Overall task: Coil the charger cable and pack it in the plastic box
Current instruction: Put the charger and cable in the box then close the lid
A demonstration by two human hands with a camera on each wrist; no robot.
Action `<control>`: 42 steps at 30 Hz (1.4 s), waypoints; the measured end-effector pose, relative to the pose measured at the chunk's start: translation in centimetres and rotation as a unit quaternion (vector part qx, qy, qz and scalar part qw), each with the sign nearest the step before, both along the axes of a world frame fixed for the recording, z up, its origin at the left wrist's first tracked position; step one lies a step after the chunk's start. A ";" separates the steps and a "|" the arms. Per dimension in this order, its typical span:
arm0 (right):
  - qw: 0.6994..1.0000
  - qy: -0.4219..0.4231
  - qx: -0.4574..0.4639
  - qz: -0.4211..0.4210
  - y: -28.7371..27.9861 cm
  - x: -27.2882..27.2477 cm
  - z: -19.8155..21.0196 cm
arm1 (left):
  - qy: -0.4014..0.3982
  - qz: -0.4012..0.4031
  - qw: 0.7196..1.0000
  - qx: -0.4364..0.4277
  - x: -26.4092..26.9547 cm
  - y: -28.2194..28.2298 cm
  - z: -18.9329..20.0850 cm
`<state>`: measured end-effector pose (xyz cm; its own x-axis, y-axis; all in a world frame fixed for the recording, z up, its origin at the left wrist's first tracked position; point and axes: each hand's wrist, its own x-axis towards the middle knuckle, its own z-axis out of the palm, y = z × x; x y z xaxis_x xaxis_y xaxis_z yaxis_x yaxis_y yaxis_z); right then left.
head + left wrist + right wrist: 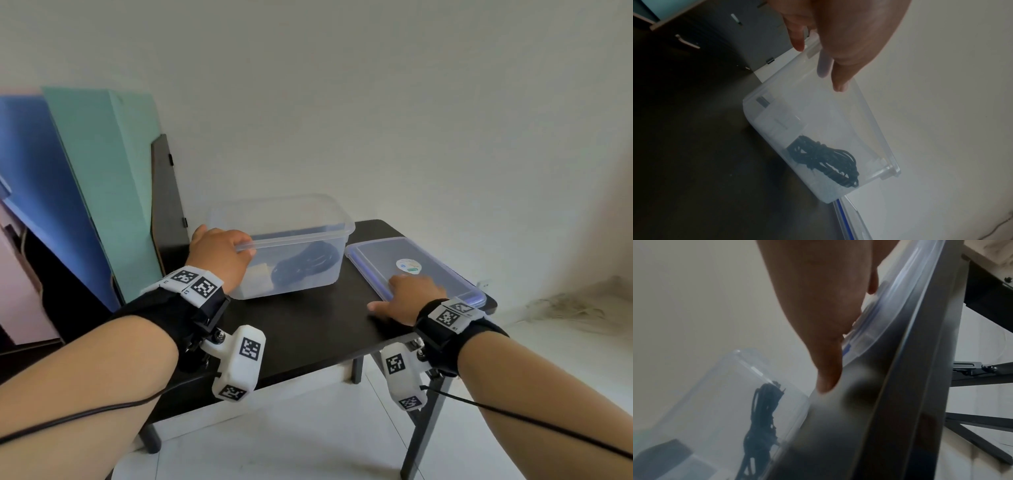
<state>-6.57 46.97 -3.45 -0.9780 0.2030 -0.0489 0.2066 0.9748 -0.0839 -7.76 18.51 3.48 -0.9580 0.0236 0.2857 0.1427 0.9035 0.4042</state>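
A clear plastic box [301,240] stands open at the back of the dark table [308,329]. The black charger cable [308,265] lies coiled inside on its floor, and shows through the wall in the left wrist view [824,160] and the right wrist view [762,410]. A pale block [777,120] lies beside it. My left hand [219,253] pinches the box's near left rim, thumb outside and a finger inside. The box's lid [438,270] lies flat to the right. My right hand [407,298] rests on the lid's near left corner, its thumb stretched out on the table.
Blue [41,192] and green [102,178] boards and a dark panel [168,192] lean against the wall left of the table. The lid reaches the table's right edge. A white wall stands close behind the box, with tiled floor [308,438] below.
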 end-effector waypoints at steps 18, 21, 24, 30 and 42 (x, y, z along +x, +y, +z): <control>0.980 0.196 0.012 0.029 -1.3 5.1 1.0 | -0.009 0.000 1.000 0.019 3.1 0.0 0.0; 0.979 0.194 0.030 -0.044 -0.8 5.0 3.0 | -0.012 0.001 1.000 0.028 3.0 -0.5 -0.4; 0.978 0.175 -0.012 -0.111 -0.3 4.8 4.1 | -0.015 0.004 0.999 0.040 3.0 -0.9 -0.6; 0.935 0.281 -0.164 -0.139 0.8 4.7 6.3 | -0.011 -0.002 0.999 0.049 3.5 -1.0 -0.7; 0.901 0.385 -0.188 0.069 -4.4 3.5 8.0 | 0.014 0.010 0.985 0.174 3.8 -1.6 -1.1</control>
